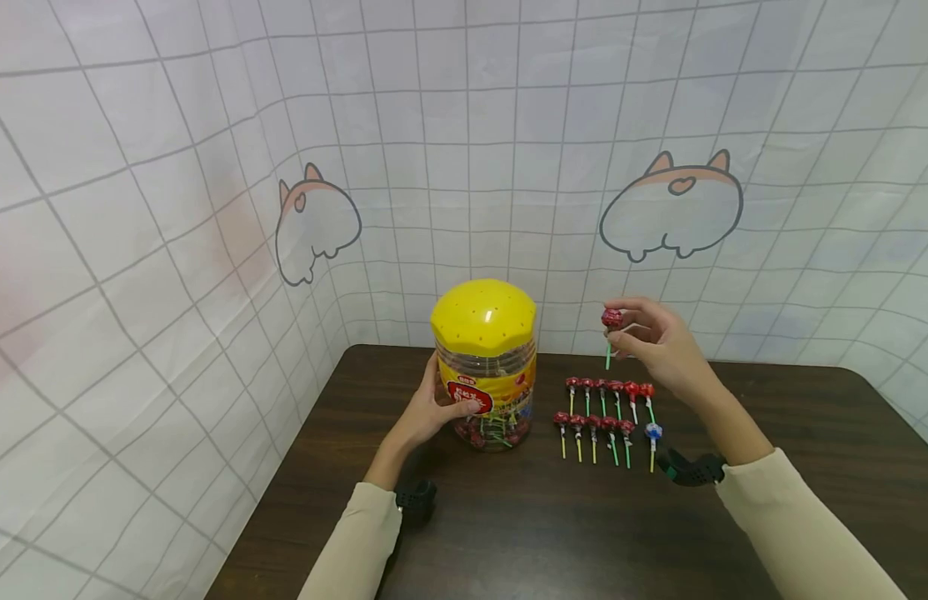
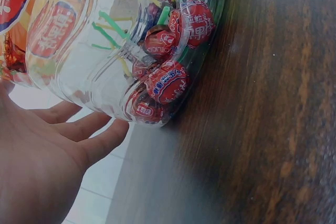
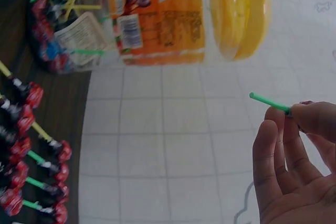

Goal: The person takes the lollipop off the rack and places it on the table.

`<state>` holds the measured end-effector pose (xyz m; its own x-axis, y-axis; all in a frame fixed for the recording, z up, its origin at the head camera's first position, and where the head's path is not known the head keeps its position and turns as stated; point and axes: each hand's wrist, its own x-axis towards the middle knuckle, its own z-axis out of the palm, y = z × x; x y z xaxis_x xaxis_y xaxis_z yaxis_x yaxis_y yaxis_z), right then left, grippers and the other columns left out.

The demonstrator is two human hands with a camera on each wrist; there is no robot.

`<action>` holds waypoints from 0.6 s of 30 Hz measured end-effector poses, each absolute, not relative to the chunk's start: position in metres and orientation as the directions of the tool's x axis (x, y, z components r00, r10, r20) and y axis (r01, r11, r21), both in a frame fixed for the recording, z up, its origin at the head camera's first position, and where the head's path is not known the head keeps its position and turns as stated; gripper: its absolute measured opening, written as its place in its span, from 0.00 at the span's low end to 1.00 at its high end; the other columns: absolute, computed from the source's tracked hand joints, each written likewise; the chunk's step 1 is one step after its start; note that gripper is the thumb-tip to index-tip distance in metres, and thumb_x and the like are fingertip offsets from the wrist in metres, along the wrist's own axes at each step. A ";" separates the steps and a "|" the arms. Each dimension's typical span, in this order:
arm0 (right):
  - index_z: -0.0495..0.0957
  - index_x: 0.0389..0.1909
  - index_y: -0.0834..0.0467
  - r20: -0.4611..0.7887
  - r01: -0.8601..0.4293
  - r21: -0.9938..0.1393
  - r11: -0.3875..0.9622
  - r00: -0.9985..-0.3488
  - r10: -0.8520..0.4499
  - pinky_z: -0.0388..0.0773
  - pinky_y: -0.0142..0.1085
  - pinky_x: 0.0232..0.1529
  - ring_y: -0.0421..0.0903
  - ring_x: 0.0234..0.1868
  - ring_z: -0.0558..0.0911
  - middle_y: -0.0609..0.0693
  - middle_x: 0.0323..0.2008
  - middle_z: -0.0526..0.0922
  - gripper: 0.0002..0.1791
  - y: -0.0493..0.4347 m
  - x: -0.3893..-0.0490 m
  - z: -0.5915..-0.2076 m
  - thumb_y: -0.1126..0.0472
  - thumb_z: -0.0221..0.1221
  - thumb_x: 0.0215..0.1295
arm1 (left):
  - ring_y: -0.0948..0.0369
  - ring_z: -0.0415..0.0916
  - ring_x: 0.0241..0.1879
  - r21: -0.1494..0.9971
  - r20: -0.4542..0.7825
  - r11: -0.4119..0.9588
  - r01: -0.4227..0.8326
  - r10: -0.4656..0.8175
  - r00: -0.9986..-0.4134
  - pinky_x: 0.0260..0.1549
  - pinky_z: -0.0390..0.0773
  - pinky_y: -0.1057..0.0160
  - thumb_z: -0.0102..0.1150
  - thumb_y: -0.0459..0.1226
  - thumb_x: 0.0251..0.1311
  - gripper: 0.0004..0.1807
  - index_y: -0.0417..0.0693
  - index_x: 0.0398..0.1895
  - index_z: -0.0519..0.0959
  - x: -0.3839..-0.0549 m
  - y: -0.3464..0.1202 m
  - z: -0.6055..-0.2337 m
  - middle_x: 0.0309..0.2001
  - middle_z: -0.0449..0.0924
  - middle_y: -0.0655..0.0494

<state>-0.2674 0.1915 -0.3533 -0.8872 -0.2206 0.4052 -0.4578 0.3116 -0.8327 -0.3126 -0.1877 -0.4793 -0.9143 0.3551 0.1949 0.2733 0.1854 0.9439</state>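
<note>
A clear plastic candy jar (image 1: 500, 362) with a yellow lid (image 1: 484, 315) stands upright on the table. Lollipops, such as one red-wrapped lollipop (image 2: 195, 22), lie in its bottom. My left hand (image 1: 428, 408) holds the jar from its left side, thumb across the front label, other fingers around the back. Above the table's far part, my right hand (image 1: 655, 337) pinches a dark red lollipop (image 1: 611, 318) by its green stick, which points down. In the right wrist view that stick (image 3: 269, 102) shows, while the candy is mostly hidden behind the fingers.
Two rows of lollipops lie right of the jar, mostly red, including a bright red lollipop (image 1: 647, 390). A blue lollipop (image 1: 654, 432) lies at the near row's right end, past a gap. Behind the dark wooden table (image 1: 539, 533) hangs a white gridded cloth (image 1: 501, 167).
</note>
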 end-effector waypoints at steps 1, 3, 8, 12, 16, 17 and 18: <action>0.73 0.67 0.53 0.396 -0.448 -0.833 0.325 -0.893 -0.215 0.86 0.34 0.41 0.44 0.36 0.86 0.48 0.42 0.81 0.22 0.196 -0.266 -0.357 0.59 0.61 0.74 | 0.47 0.64 0.73 0.945 0.192 0.185 0.271 0.357 -0.914 0.71 0.66 0.36 0.74 0.50 0.58 0.62 0.76 0.82 0.35 -0.313 -0.188 -0.479 0.76 0.60 0.51; 0.72 0.68 0.53 0.382 -0.429 -0.835 0.343 -0.902 -0.199 0.86 0.34 0.41 0.44 0.35 0.86 0.47 0.42 0.81 0.23 0.204 -0.264 -0.365 0.59 0.60 0.74 | 0.46 0.64 0.73 0.947 0.185 0.182 0.264 0.362 -0.914 0.71 0.66 0.36 0.74 0.50 0.58 0.63 0.73 0.83 0.35 -0.313 -0.188 -0.479 0.76 0.60 0.49; 0.72 0.68 0.55 0.378 -0.419 -0.827 0.374 -0.908 -0.180 0.86 0.33 0.39 0.42 0.35 0.87 0.46 0.40 0.81 0.23 0.224 -0.259 -0.388 0.60 0.60 0.75 | 0.44 0.63 0.73 0.952 0.166 0.180 0.247 0.374 -0.913 0.71 0.65 0.35 0.75 0.48 0.57 0.64 0.65 0.84 0.35 -0.314 -0.188 -0.477 0.76 0.59 0.46; 0.73 0.66 0.57 0.378 -0.416 -0.824 0.386 -0.910 -0.172 0.86 0.34 0.37 0.41 0.33 0.87 0.46 0.37 0.82 0.22 0.237 -0.255 -0.406 0.62 0.60 0.74 | 0.45 0.64 0.73 0.952 0.170 0.178 0.248 0.366 -0.915 0.71 0.67 0.36 0.75 0.48 0.58 0.63 0.68 0.83 0.35 -0.312 -0.188 -0.477 0.76 0.59 0.47; 0.73 0.65 0.57 0.340 -0.374 -0.845 0.383 -0.927 -0.156 0.87 0.34 0.37 0.42 0.34 0.87 0.44 0.38 0.81 0.20 0.248 -0.250 -0.422 0.63 0.60 0.74 | 0.46 0.68 0.71 0.953 0.186 0.161 0.258 0.364 -0.913 0.68 0.72 0.40 0.74 0.47 0.59 0.61 0.75 0.82 0.35 -0.312 -0.187 -0.479 0.75 0.63 0.49; 0.73 0.65 0.57 0.327 -0.360 -0.851 0.381 -0.933 -0.150 0.87 0.34 0.38 0.43 0.35 0.88 0.43 0.38 0.81 0.20 0.250 -0.248 -0.426 0.63 0.60 0.74 | 0.46 0.69 0.70 0.953 0.190 0.155 0.261 0.367 -0.911 0.67 0.73 0.41 0.74 0.47 0.60 0.61 0.76 0.82 0.36 -0.312 -0.187 -0.479 0.74 0.63 0.49; 0.73 0.65 0.57 0.316 -0.349 -0.854 0.386 -0.937 -0.149 0.87 0.34 0.38 0.42 0.35 0.88 0.44 0.39 0.81 0.20 0.253 -0.247 -0.430 0.63 0.59 0.74 | 0.46 0.70 0.70 0.952 0.193 0.154 0.264 0.368 -0.910 0.67 0.74 0.42 0.74 0.47 0.60 0.61 0.77 0.82 0.36 -0.312 -0.187 -0.479 0.74 0.64 0.50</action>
